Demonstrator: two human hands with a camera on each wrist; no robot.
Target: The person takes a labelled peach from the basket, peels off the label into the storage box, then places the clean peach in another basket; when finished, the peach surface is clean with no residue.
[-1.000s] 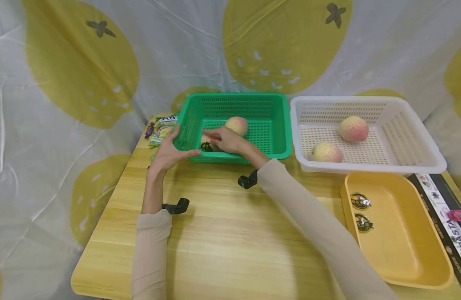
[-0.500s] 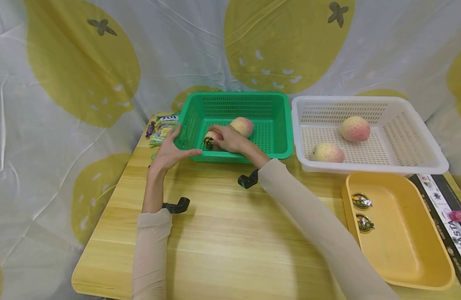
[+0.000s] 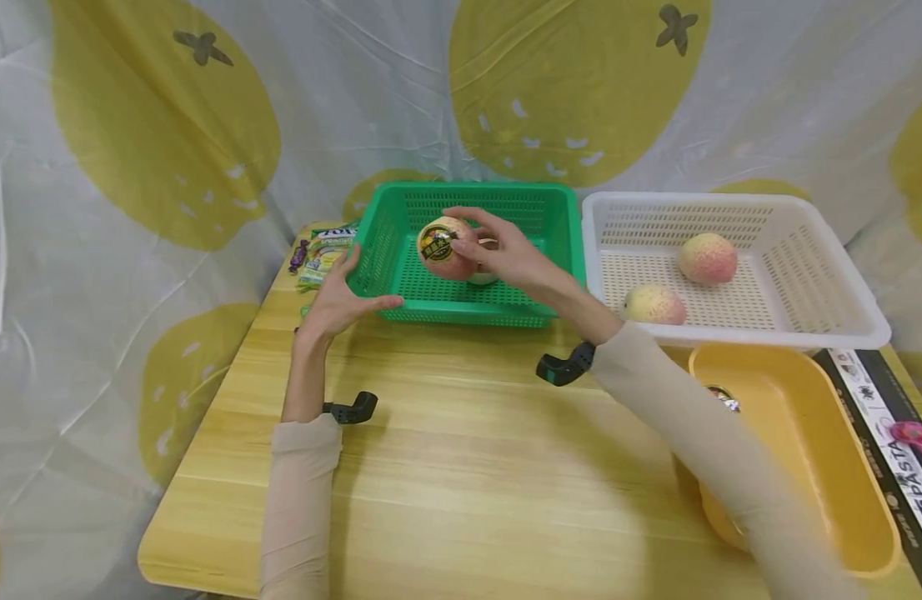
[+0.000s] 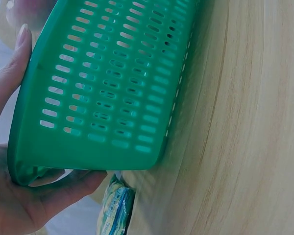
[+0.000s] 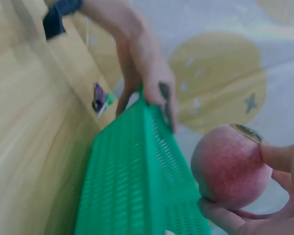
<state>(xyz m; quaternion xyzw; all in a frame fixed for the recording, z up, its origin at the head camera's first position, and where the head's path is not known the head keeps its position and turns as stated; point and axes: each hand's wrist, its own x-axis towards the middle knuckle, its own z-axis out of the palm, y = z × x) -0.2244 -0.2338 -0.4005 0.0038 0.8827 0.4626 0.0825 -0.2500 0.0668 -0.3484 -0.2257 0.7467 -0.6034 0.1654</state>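
Right hand (image 3: 506, 254) grasps stickered peach (image 3: 444, 247), held up over the green basket (image 3: 551, 250). Left hand (image 3: 337, 304) clamps basket's front-left corner; 2nd peach (image 3: 482, 275) sits inside, behind.

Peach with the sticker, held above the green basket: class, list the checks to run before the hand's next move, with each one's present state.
1. Right hand grips the stickered peach firmly: ok.
2. Peach lifted above the green basket rim: ok.
3. Left hand holds the basket's corner steady: ok.
4. White basket has free floor beside its two peaches: ok.
5. Sticker firmly stuck on: cannot tell.
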